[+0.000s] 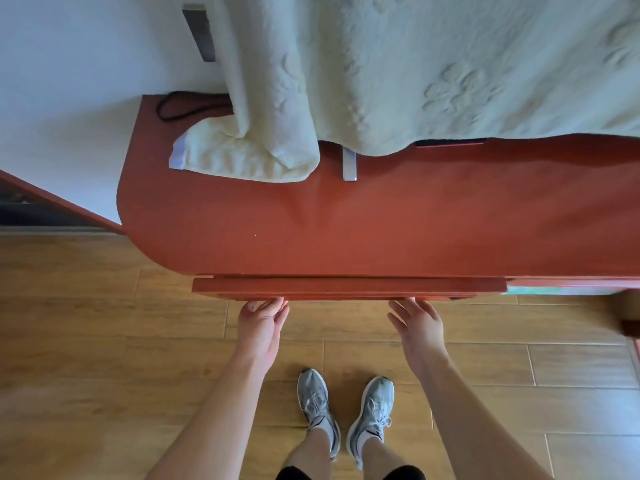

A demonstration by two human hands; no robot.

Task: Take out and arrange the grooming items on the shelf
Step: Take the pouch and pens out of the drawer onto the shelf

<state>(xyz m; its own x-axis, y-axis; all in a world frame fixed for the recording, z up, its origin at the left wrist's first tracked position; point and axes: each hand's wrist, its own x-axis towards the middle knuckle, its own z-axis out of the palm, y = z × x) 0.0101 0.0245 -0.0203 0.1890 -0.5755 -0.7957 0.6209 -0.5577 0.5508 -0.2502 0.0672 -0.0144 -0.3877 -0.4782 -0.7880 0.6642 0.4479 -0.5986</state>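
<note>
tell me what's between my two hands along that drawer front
Head view: between the left hand and right hand runs only the bare lower edge of the drawer front, with wooden floor below it. No handle shows there.

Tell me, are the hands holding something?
Cannot tell: the left hand and right hand reach under the bottom edge of the drawer front, fingertips hidden.

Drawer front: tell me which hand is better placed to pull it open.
The right hand, narrowly. Both hands reach the lower edge of the drawer front, but the right sits nearer its middle than the left hand, so it would likely pull straighter.
</note>
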